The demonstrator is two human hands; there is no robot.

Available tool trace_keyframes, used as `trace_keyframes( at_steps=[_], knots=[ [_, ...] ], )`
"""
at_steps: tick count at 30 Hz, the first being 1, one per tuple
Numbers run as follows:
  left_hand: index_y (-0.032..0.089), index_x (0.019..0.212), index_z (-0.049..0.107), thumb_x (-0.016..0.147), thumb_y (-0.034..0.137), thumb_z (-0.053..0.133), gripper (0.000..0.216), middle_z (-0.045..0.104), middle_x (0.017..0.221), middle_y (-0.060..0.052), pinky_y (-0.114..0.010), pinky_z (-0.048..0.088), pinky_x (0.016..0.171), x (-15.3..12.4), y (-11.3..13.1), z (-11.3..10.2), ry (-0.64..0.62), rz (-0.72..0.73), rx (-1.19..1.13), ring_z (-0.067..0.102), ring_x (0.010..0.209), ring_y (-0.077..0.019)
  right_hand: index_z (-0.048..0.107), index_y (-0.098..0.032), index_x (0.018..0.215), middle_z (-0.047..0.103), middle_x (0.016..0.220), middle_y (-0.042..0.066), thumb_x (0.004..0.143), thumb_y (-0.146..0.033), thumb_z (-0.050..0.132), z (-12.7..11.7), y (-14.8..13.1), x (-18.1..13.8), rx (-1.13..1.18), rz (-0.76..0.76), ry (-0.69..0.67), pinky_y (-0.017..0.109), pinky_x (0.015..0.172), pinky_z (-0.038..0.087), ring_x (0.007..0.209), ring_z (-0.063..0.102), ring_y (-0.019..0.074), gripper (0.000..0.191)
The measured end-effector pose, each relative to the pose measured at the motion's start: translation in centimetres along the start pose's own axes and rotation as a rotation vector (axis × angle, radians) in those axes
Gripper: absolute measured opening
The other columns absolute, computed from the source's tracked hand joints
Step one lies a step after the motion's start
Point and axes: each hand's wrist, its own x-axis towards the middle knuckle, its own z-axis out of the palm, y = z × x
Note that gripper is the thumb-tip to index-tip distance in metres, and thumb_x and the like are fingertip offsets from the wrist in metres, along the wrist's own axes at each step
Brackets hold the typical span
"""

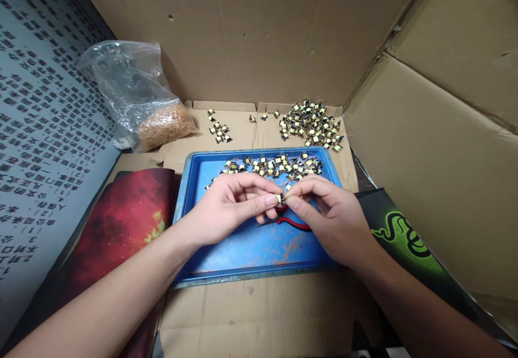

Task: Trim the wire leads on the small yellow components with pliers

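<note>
Over the blue tray, my left hand pinches a small coil with yellow tape around a black bobbin. My right hand meets it from the right, thumb and forefinger closed at the coil's pin side on what looks like its thin copper wire. The fingertips hide most of the wire. Beneath the hands lie cutters with red and black handles, partly covered. Several more yellow coils with loose wires are heaped along the tray's far side.
Behind the tray, a large pile of coils sits at right and a smaller group at left. A clear plastic bag holds copper-coloured wire scraps. Cardboard walls enclose the back and right. Wire clippings litter the tray.
</note>
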Motion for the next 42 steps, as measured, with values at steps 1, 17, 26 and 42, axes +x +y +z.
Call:
trace_keyframes(
  at_steps=[1, 17, 26, 42],
  knots=[
    [0.012, 0.101, 0.081, 0.089, 0.02, 0.084, 0.014, 0.079, 0.076, -0.005, -0.015, 0.059, 0.064, 0.0, 0.0, 0.0, 0.0, 0.002, 0.002, 0.071, 0.064, -0.0086, 0.072, -0.023, 0.087, 0.067, 0.087, 0.001, 0.098, -0.026, 0.068, 0.0, -0.1, 0.0, -0.005, -0.005, 0.003, 0.033, 0.079, 0.048, 0.084, 0.062, 0.0174, 0.012],
    [0.01, 0.099, 0.077, 0.094, 0.023, 0.078, 0.014, 0.075, 0.08, -0.004, -0.018, 0.055, 0.069, -0.4, -0.3, -0.3, -0.034, -0.003, 0.104, 0.065, 0.07, -0.0082, 0.064, -0.021, 0.09, 0.067, 0.083, -0.001, 0.095, -0.012, 0.065, 0.6, 0.1, -0.6, -0.348, -0.348, 0.132, 0.036, 0.08, 0.046, 0.08, 0.063, 0.0165, 0.011],
    [0.009, 0.09, 0.071, 0.094, 0.034, 0.074, 0.025, 0.063, 0.073, -0.001, -0.022, 0.039, 0.06, -0.3, -0.3, 0.0, 0.022, 0.031, 0.39, 0.048, 0.066, -0.0095, 0.065, -0.023, 0.091, 0.076, 0.088, 0.002, 0.099, -0.02, 0.066, 0.1, 0.6, -0.6, -0.73, -0.596, 0.134, 0.041, 0.081, 0.039, 0.081, 0.062, 0.0228, 0.009],
    [0.01, 0.086, 0.069, 0.089, 0.041, 0.08, 0.033, 0.07, 0.077, -0.004, -0.022, 0.046, 0.061, -0.2, -0.3, 0.4, 0.119, 0.001, 0.298, 0.056, 0.066, -0.0105, 0.065, -0.023, 0.091, 0.073, 0.087, 0.001, 0.102, -0.02, 0.061, 0.3, 0.3, -0.6, -0.638, -0.552, 0.106, 0.04, 0.082, 0.039, 0.08, 0.061, 0.0207, 0.012]
  ],
)
